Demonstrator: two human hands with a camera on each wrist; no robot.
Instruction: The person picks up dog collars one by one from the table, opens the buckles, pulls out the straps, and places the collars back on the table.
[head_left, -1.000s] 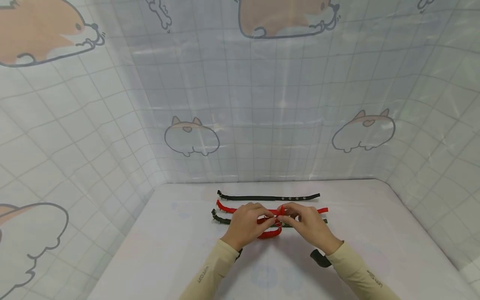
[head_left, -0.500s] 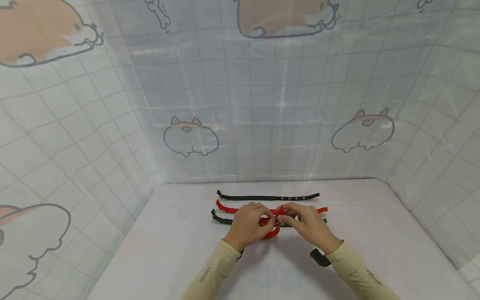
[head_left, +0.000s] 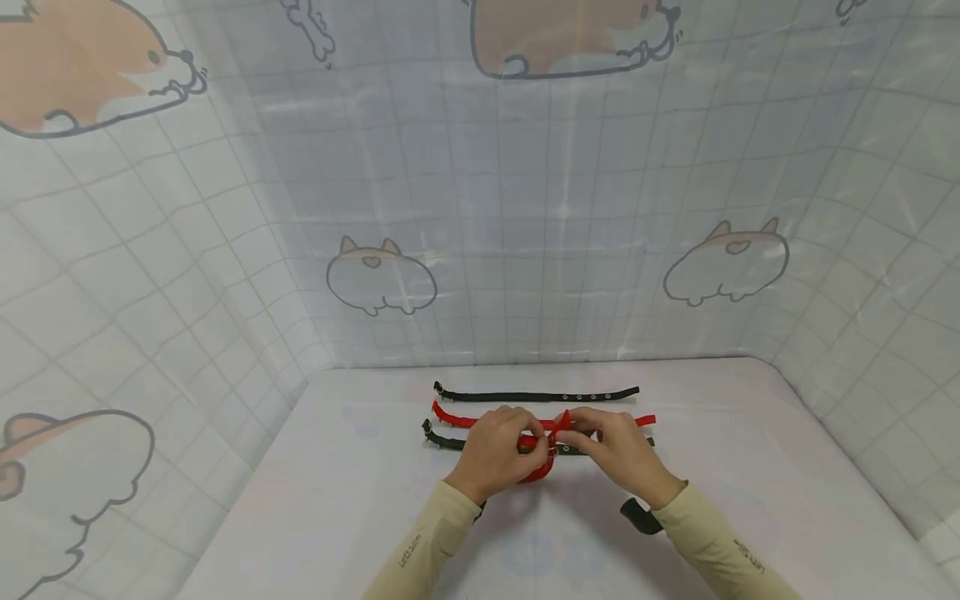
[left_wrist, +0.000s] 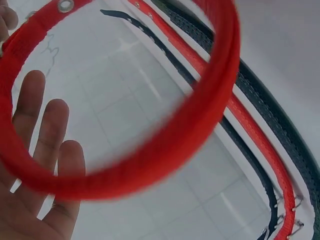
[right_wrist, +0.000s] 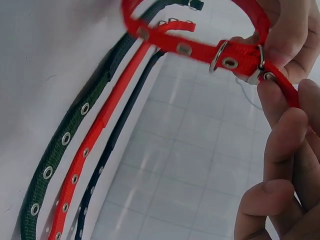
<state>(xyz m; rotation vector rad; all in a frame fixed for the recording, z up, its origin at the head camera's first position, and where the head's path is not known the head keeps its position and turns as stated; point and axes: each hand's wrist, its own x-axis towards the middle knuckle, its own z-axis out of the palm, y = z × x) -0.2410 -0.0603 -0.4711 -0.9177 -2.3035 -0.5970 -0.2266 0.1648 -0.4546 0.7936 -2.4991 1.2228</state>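
Observation:
A red pet collar (right_wrist: 185,49), bent into a loop, is held up between both hands. My left hand (head_left: 495,454) pinches it close to the metal buckle (right_wrist: 255,76). In the left wrist view, the other fingers (left_wrist: 52,122) of that hand spread out behind the loop. Opposite it, my right hand (head_left: 618,446) grips the strap's eyeleted tail between thumb and fingers. The tail passes through the buckle, and a D-ring (right_wrist: 218,56) sits beside it. Part of the loop hides behind the left hand in the head view.
Behind the hands, three collars lie stretched out side by side on the white table (head_left: 337,500): black (head_left: 517,397) farthest, then red (head_left: 456,418), then dark green (head_left: 447,442) nearest. A patterned curtain (head_left: 510,208) surrounds the table at the back and sides.
My left hand has shifted slightly to the right. The loop of the held collar has turned and swung a little left below the hands, and its tail tip leans further right.

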